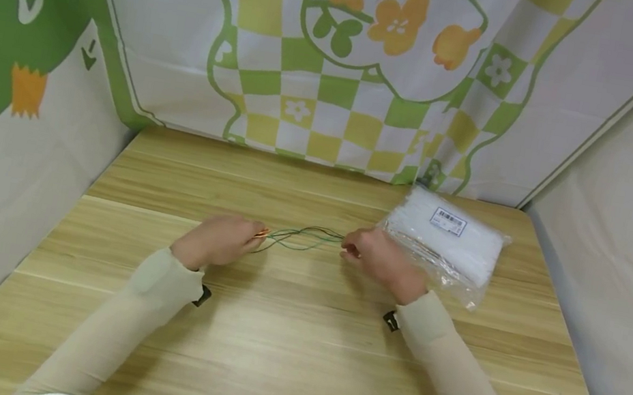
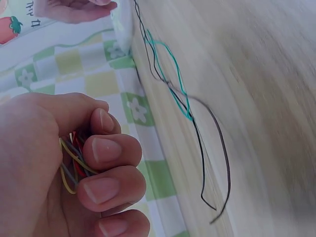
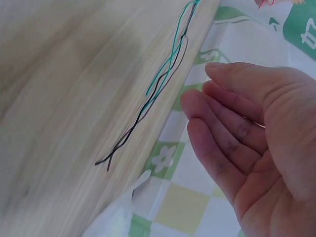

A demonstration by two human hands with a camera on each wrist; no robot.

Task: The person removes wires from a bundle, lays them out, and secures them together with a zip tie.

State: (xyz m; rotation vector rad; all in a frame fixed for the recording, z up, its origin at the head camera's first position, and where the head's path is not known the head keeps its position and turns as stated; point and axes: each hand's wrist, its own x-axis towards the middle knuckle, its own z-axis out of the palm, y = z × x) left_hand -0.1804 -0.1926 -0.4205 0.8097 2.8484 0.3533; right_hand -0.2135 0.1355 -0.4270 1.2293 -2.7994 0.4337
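Note:
My left hand holds a bundle of thin wires, red, yellow and grey, within its curled fingers; part of the bundle is hidden in the palm. Stretched along the wooden table between the two hands are a few loose wires: a green one, a black one and a brown one. They cross one another in loose curves. My right hand is at the right end of these wires in the head view. The right wrist view shows its fingers loosely bent, with nothing between them and the thumb.
A clear plastic bag of white material with a barcode label lies just beyond the right hand. The wooden table ends at a patterned cloth at the back, with printed cloth walls on both sides.

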